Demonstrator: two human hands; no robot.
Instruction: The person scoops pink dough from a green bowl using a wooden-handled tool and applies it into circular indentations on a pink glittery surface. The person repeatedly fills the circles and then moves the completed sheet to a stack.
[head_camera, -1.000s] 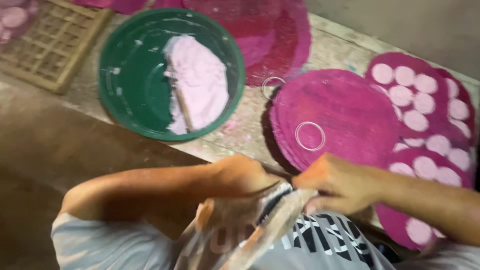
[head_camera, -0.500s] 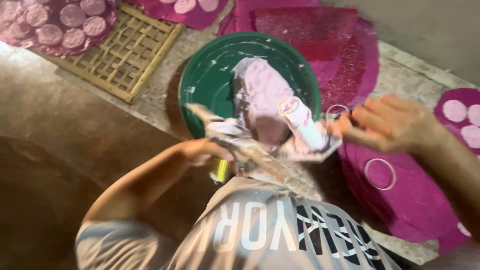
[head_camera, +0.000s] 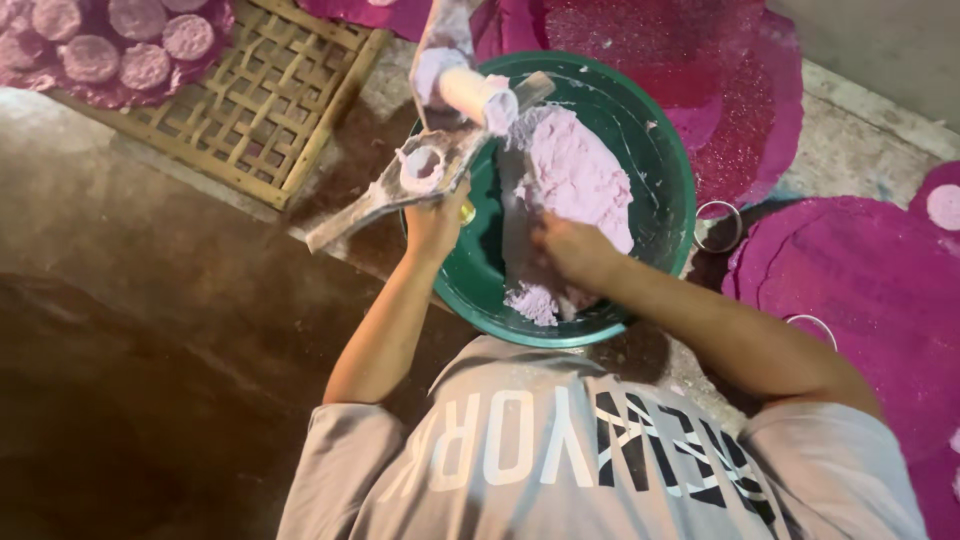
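- Left hand (head_camera: 437, 222) gripped a dough-smeared press tool (head_camera: 425, 165), raised over the green basin (head_camera: 668, 180) rim.
- Right hand (head_camera: 570, 250) dug into pink dough (head_camera: 575, 175) inside that basin; fingers' closure unclear.
- Bamboo tray (head_camera: 245, 105) beyond left hand.

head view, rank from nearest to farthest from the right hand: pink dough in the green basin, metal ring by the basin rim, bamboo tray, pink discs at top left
1. pink dough: in the green basin, touching the right hand.
2. metal ring: just outside the basin rim, to the hand's right.
3. bamboo tray: upper left, beyond the basin.
4. pink discs: far top-left corner, past the tray.
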